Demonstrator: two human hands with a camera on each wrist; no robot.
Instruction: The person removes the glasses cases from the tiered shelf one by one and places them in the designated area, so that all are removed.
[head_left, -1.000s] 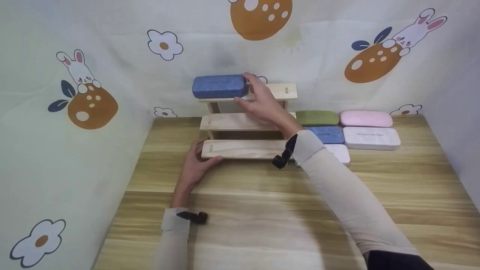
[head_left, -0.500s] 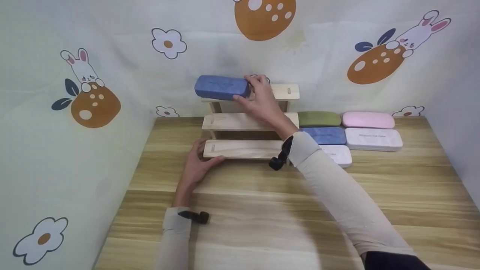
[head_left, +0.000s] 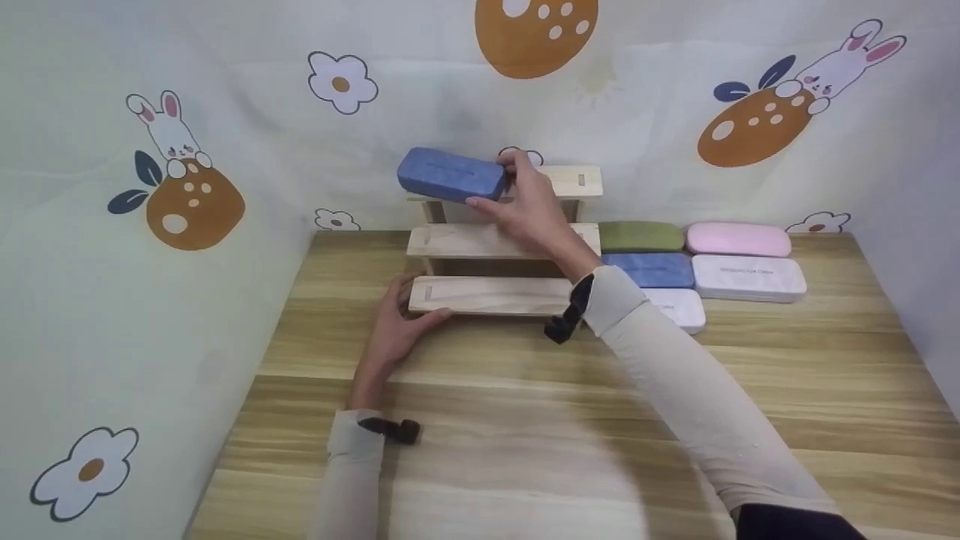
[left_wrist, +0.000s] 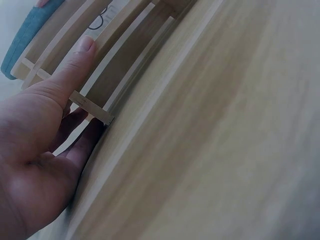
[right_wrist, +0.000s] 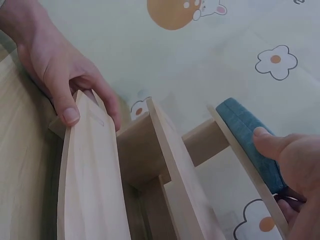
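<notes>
A blue glasses case (head_left: 451,175) is at the left part of the top tier of a three-step wooden rack (head_left: 491,295). It sits slanted to the tier, its right end nearer to me; whether it fully rests there I cannot tell. My right hand (head_left: 531,204) grips the right end, thumb in front and fingers behind, and the right wrist view shows the thumb on the case (right_wrist: 247,140). With my left hand (head_left: 394,322) I hold the left end of the lowest tier. In the left wrist view that thumb lies along the rack and the other fingers are partly hidden.
Right of the rack lie more glasses cases: green (head_left: 641,236), pink (head_left: 739,239), blue (head_left: 651,271) and white (head_left: 748,277). Another white case (head_left: 679,309) is partly behind my right sleeve. A patterned cloth wall (head_left: 645,112) rises behind the wooden table (head_left: 480,457).
The blue glasses case has turned in my right hand, from parallel with the top tier to slanted, and shifted slightly right. My left hand keeps its hold on the rack.
</notes>
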